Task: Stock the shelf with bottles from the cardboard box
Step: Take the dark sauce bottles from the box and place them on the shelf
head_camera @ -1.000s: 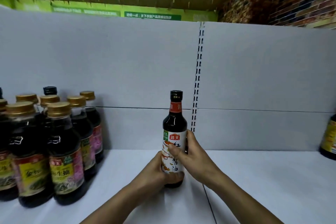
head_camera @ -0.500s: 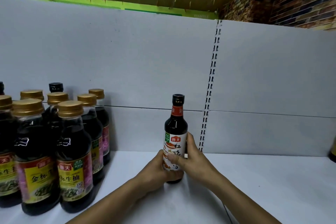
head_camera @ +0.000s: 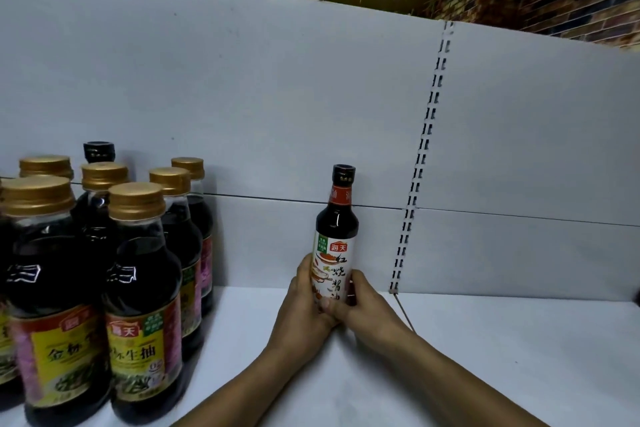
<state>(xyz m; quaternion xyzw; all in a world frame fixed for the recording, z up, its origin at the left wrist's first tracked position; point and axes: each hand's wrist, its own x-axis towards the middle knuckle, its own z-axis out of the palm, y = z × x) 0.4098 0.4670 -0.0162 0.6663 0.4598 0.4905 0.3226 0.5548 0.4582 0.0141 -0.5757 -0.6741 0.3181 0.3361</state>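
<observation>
We are noting the left hand (head_camera: 302,302) and right hand (head_camera: 367,305) wrapping the black-capped bottle (head_camera: 337,229), now farther back on the shelf (head_camera: 502,357) than before; placement is nearing completion.

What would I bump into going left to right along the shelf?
Gold-capped bottles → left hand → white-label bottle → right hand → slotted metal strip.

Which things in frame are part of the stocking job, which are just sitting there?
Job: black-capped bottle, gripped by left hand and right hand; white shelf.
Bystanders: gold-capped bottles at left; slotted upright; brick wall.
</observation>
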